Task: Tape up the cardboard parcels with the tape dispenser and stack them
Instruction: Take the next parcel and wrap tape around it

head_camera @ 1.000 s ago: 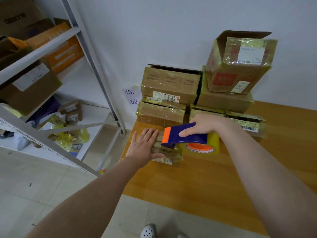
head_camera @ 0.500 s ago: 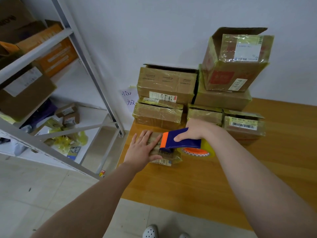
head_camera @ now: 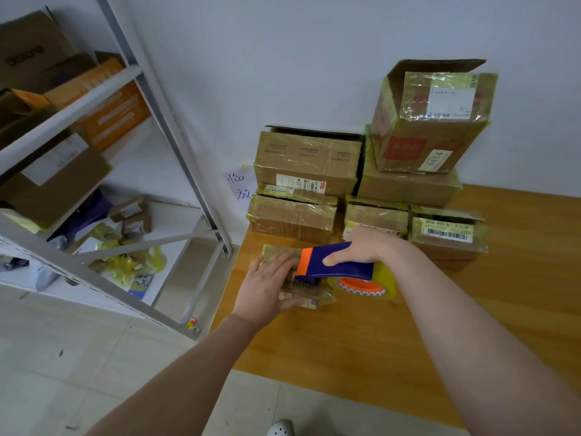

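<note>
A white shoe (head_camera: 280,428) shows on the floor below the counter (head_camera: 345,347) edge. On the counter's near left corner lies a small parcel (head_camera: 309,291). The left hand (head_camera: 267,284) presses it flat, fingers straight. The right hand (head_camera: 367,247) has its fingers curled round the blue tape dispenser (head_camera: 342,265), whose orange nose sits on the parcel top. Just behind stands a stack (head_camera: 309,158) of taped boxes against the wall, the top right box (head_camera: 434,121) with a flap up. A rack (head_camera: 176,146) of boxes stands left, a handwritten note (head_camera: 240,187) between.
</note>
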